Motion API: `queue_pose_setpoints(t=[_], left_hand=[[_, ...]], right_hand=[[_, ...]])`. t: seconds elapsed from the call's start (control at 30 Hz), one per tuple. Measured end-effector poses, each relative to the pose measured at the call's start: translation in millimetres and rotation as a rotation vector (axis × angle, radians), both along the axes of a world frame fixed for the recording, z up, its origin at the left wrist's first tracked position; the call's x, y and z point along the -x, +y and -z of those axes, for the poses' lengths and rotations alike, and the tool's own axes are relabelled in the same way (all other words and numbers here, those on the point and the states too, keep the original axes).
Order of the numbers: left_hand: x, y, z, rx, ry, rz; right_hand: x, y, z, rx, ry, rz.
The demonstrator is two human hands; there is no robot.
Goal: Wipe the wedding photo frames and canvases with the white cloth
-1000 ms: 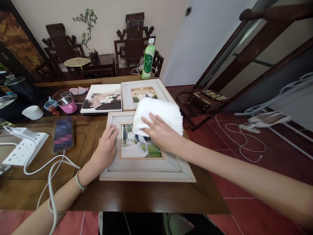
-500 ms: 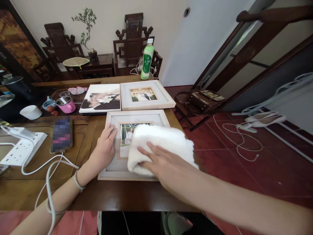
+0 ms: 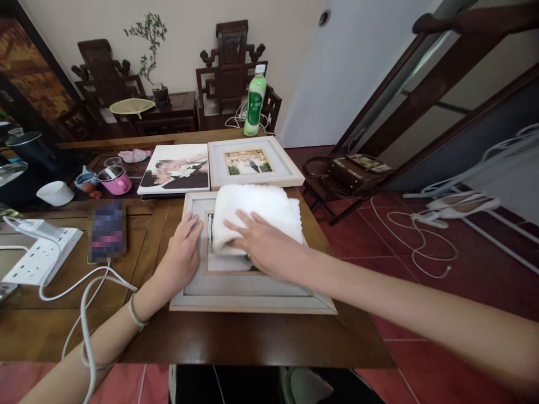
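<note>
A pale wooden picture frame [image 3: 252,289] lies flat on the brown wooden table [image 3: 236,336] in front of me. My right hand [image 3: 263,247] presses flat, fingers spread, on a folded white towel [image 3: 252,213] that covers the upper part of the frame's photo. My left hand [image 3: 182,255] rests on the frame's left border, fingers together and laid flat, holding the frame still. A thin bracelet circles my left wrist.
Behind the frame lie a second white frame [image 3: 252,163] and an unframed photo print [image 3: 174,168]. A green bottle [image 3: 255,101], pink cup [image 3: 114,179], white bowl [image 3: 55,192], phone [image 3: 106,231] and white power strip [image 3: 40,252] with cables are on the table. Carved chairs stand at the back.
My right hand slid the towel from the frame's upper right down to its lower right, then back up to the upper middle. My left hand stayed on the left border.
</note>
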State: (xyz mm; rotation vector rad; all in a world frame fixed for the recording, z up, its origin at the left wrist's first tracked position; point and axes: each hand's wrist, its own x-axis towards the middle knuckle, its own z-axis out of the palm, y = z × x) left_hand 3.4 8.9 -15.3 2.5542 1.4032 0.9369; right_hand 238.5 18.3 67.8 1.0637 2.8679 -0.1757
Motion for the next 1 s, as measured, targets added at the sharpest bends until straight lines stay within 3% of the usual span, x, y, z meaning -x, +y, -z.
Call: queue_pose_setpoints(t=[0.17, 0.27, 0.4, 0.53, 0.63, 0.73, 0.87, 1.0], left_hand=[[-1, 0, -1.6, 0.036, 0.016, -0.033], [-2, 0, -2.7, 0.044, 0.013, -0.032], [0, 0, -0.7, 0.049, 0.017, -0.027], [1, 1, 2.5, 0.011, 0.001, -0.016], [0, 1, 3.4, -0.016, -0.022, 0.005], [0, 1, 3.3, -0.017, -0.042, 0.019], [0, 1, 2.1, -0.012, -0.040, 0.010], [-1, 0, -0.3, 0.011, -0.020, -0.018]], right_hand=[[5, -52, -33.8, 0.269, -0.026, -0.160], [4, -66, -36.9, 0.318, 0.006, -0.222], [2, -54, -17.2, 0.232, 0.071, -0.156], [3, -16, 6.4, 0.003, 0.056, -0.050], [7, 13, 15.8, -0.148, 0.073, 0.015], [16, 27, 19.3, -0.183, 0.086, 0.061], [25, 15, 14.1, -0.111, 0.026, 0.050], [23, -22, -7.0, 0.102, -0.084, -0.075]])
